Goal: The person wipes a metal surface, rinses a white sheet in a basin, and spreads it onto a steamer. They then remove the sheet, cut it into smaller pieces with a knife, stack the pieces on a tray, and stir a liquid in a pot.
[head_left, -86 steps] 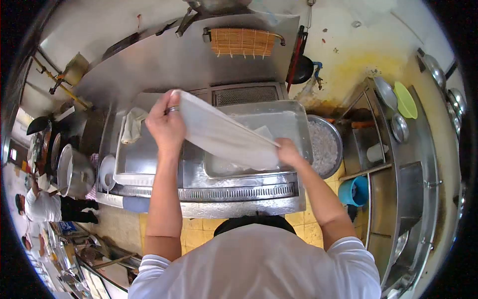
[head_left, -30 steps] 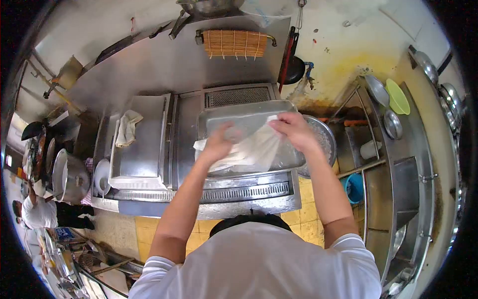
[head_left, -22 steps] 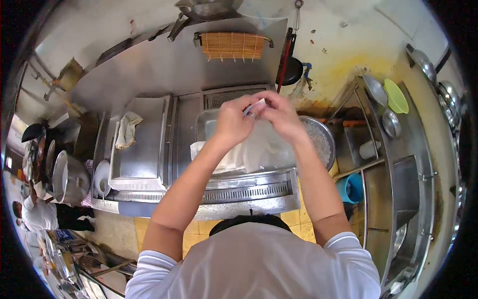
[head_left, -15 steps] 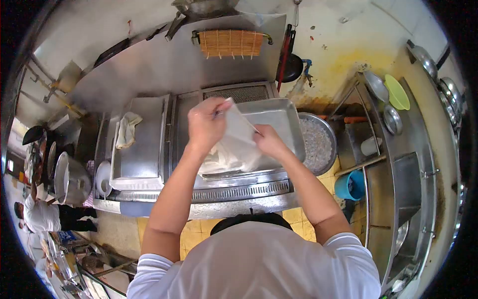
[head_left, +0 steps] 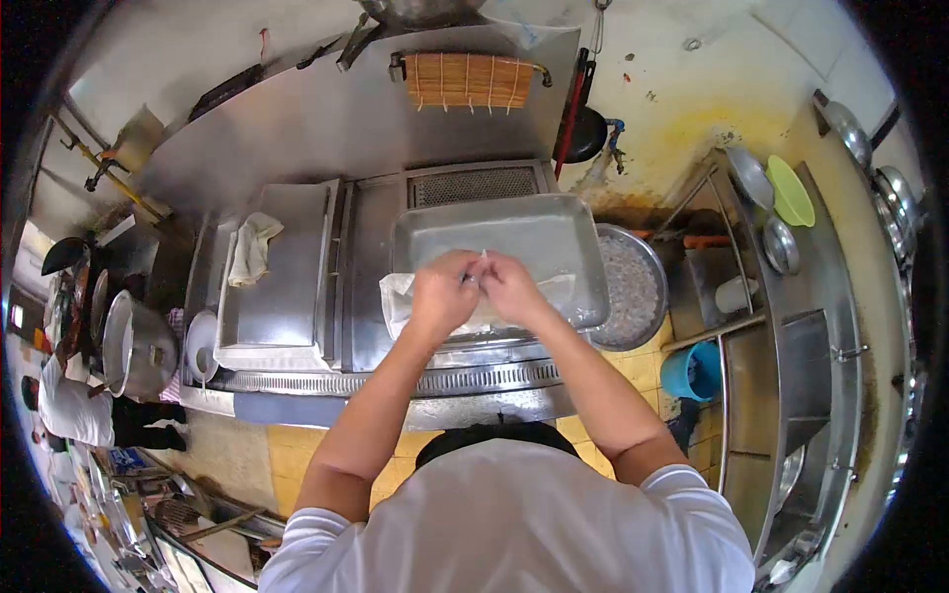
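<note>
Both hands are close together over the near side of a deep metal pan (head_left: 494,222). My left hand (head_left: 447,289) is closed, its fingertips pinching a white cloth (head_left: 396,304). My right hand (head_left: 513,287) is closed too, pinching the same cloth right beside the left. The cloth hangs below my hands and spreads to both sides along the pan's near edge; its middle is largely hidden by my hands and wrists. A greyish, wet-looking surface shows inside the pan.
To the left, a shallow metal tray (head_left: 282,306) carries a crumpled cloth (head_left: 255,249). A round basin (head_left: 660,277) of pale pieces stands right of the pan. A blue bucket (head_left: 689,372) and metal shelving (head_left: 803,336) are farther right. Another person (head_left: 79,410) stands far left.
My hands have come down and together from a raised, spread position. The cloth, stretched up between them before, now hangs lower at the pan's near edge.
</note>
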